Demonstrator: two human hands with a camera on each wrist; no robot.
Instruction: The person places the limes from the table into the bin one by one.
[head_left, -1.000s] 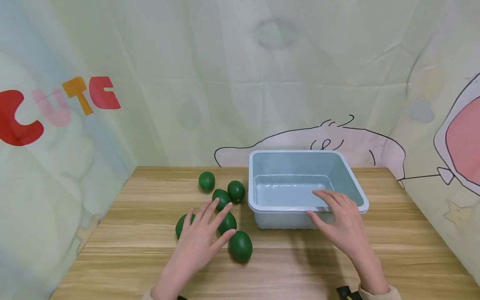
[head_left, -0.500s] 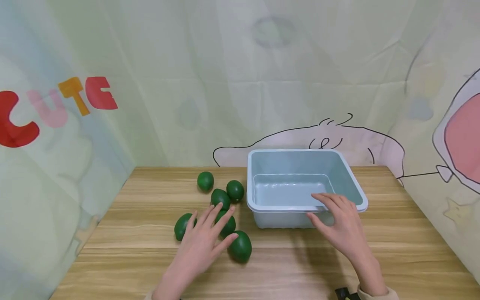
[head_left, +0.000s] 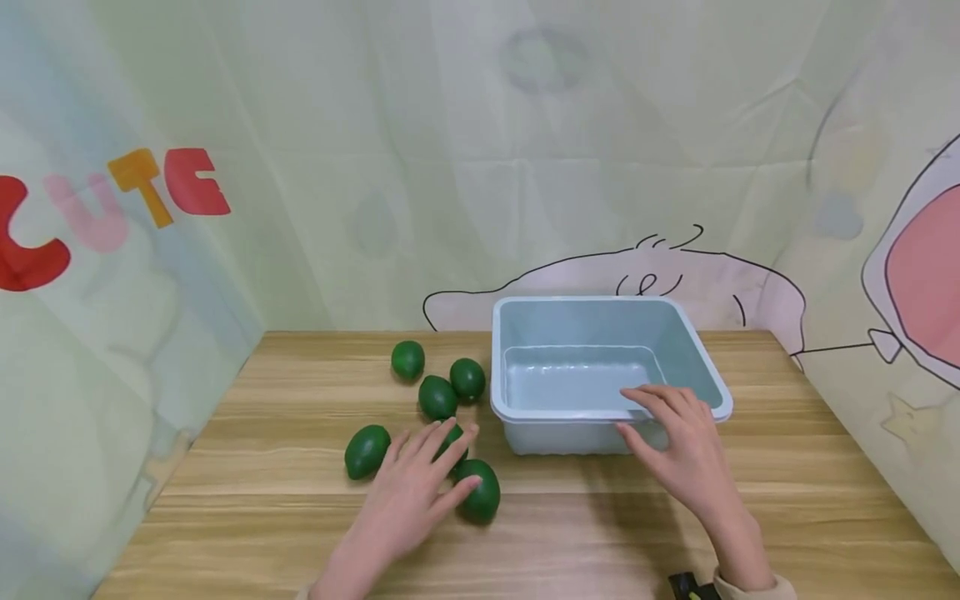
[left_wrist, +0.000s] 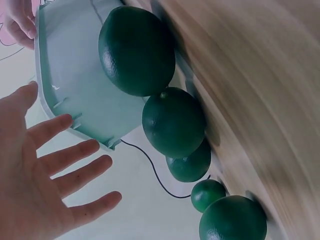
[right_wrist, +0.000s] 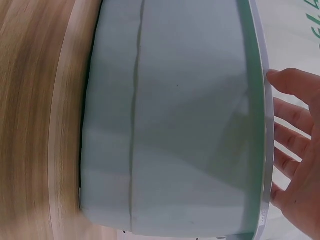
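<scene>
Colourful capitals (head_left: pixel 135 171) at the left of the printed backdrop (head_left: pixel 360 125) read "CUTE": red C, pale pink U, orange T, red E. In the right-wrist view a scrap of green lettering (right_wrist: pixel 314 17) sits at the top corner, cut off by the edge, too partial to read. Tiny marks on the rim of the plastic basin (head_left: pixel 562 437) are too small to make out.

Six glossy dark-green fruits (head_left: pixel 437 398) lie loose on the wood-grain table (head_left: pixel 262 533), left of the pale blue basin. The left hand (head_left: pixel 408 492) hovers over the nearer ones, its fingers spread wide and gripping nothing; one fruit shows partly behind the fingers, another beside the thumb, a third just left of the hand. The right hand (head_left: pixel 684 454) is at the basin's near rim, thumb parted from loosely bent fingers, holding nothing; whether the fingertips touch the rim cannot be told. A pink balloon drawing (head_left: pixel 930 267) decorates the backdrop's right side.
</scene>
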